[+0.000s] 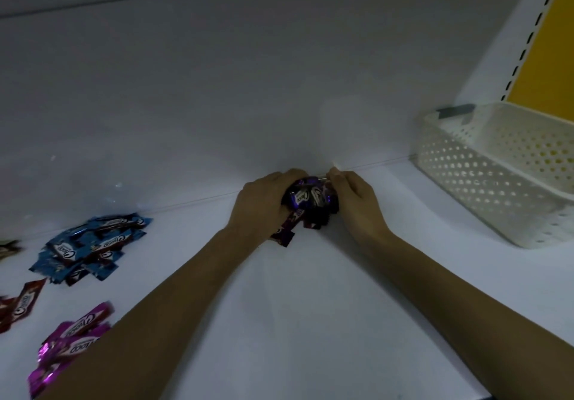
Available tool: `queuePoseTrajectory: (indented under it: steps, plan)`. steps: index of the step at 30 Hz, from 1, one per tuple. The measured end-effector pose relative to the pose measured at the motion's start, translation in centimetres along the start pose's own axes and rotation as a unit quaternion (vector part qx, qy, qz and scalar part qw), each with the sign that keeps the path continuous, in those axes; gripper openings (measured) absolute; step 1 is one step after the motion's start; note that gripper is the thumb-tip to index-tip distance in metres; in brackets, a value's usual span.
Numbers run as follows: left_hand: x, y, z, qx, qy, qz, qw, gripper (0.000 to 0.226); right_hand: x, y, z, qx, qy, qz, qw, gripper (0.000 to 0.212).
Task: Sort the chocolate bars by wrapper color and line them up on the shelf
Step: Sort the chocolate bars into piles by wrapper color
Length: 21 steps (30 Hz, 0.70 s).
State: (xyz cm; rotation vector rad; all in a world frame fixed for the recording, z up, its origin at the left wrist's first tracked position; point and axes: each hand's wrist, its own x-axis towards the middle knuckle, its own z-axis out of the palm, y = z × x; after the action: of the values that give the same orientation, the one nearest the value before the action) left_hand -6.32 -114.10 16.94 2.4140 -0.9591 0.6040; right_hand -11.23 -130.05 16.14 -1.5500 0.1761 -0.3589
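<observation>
A bunch of dark purple chocolate bars (310,202) sits at the back of the white shelf (310,291), against the rear wall. My left hand (261,205) cups the bunch from the left and my right hand (354,201) from the right, fingers curled round the wrappers. One purple bar (284,235) sticks out below my left hand. Further left lie a pile of blue bars (90,249), a dark red bar (26,302) and pink bars (73,342) near the front left.
A white perforated plastic basket (484,179) stands at the right end of the shelf, beside a slotted upright and a yellow panel (546,49). At the far left edge a gold-brown wrapper (7,247) is partly cut off.
</observation>
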Motion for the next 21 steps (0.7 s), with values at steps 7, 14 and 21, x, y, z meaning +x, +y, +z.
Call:
queuePoseTrajectory:
  steps: [7, 14, 21]
  plan:
    - [-1.0, -1.2, -1.4, -0.112, 0.067, -0.146, 0.981, 0.04, -0.4, 0.2, 0.1, -0.058, -0.019, -0.017, 0.998, 0.02]
    - [-1.5, -1.9, -3.4, -0.027, 0.053, -0.121, 0.991, 0.043, -0.7, 0.4, 0.3, -0.131, -0.036, -0.061, 0.989, 0.018]
    - [-1.2, -1.9, -5.0, 0.147, 0.027, 0.071, 0.986, 0.033, -1.3, 0.3, 0.4, -0.192, -0.049, -0.129, 0.972, 0.013]
